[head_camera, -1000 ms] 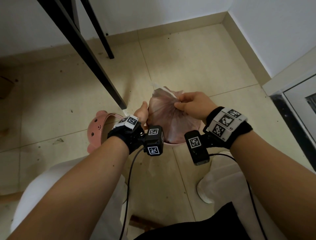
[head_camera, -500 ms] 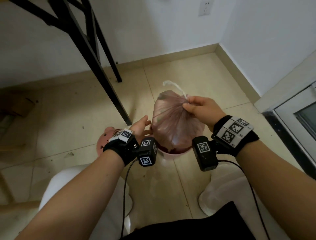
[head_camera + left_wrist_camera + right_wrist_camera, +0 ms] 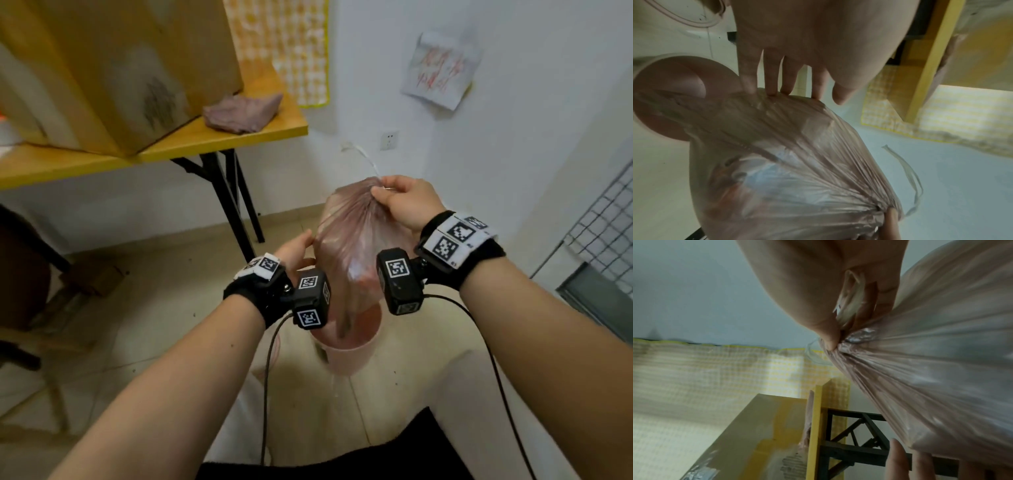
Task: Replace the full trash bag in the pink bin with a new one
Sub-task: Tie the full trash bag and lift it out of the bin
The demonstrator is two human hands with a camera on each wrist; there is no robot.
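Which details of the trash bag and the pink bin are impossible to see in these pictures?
- Bottom of the trash bag: head view, hidden by the wrist cameras and the pink bin rim; whether it has cleared the bin is unclear.
- Bag contents: left wrist view, blurred behind the film.
- Bin base: head view, motion-blurred.
- Right hand fingertips: right wrist view, buried in the gathered neck.

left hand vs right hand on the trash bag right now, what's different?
Grip: the right hand pinches the gathered neck of the trash bag with its drawstring; the left hand only touches the bag's side with straight fingers.
Height: the right hand is at the bag's top, the left hand lower, at mid-bag.
Load: the bag appears to hang from the right hand; the left hand seems to steady it.
Shared: both touch the bag above the pink bin.
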